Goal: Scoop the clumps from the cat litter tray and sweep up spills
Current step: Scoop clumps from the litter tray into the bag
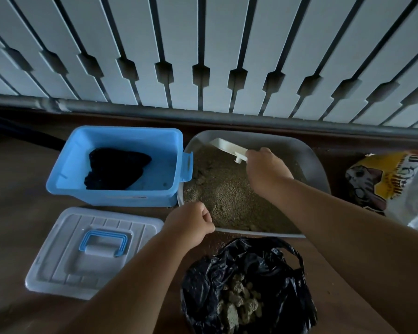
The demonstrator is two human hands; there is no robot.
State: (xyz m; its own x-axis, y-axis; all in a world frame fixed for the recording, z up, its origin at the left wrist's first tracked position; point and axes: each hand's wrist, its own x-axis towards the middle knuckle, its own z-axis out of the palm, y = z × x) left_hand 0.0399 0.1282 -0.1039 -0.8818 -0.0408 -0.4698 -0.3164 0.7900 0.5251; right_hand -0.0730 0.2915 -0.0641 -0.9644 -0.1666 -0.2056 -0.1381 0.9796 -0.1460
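A grey litter tray (319,169) sits on the brown floor (22,189) against the foot of a white slatted railing (203,56), filled with sandy-coloured litter (227,189). The right hand (267,172) is closed around the handle of a white plastic scoop (228,147), whose blade reaches into the far left corner of the tray, above the litter. The left hand (191,224) is curled into a loose fist at the tray's near left corner, fingers pinched on or right beside the rim; whether it actually grips the rim cannot be told.

Just in front of the tray, between the two forearms, an open black plastic bag (275,273) holds a heap of pale litter clumps (239,304). A few loose grains (215,247) lie scattered on the floor between the bag and the tray's near edge.

To the left of the tray, touching its side, stands an open blue storage bin (65,182) with a dark bundle (116,168) lying inside. The bin's pale lid (58,261) with a blue handle lies flat on the floor in front of it. At the right edge leans a yellow and white litter sack (391,184) printed with a cat picture
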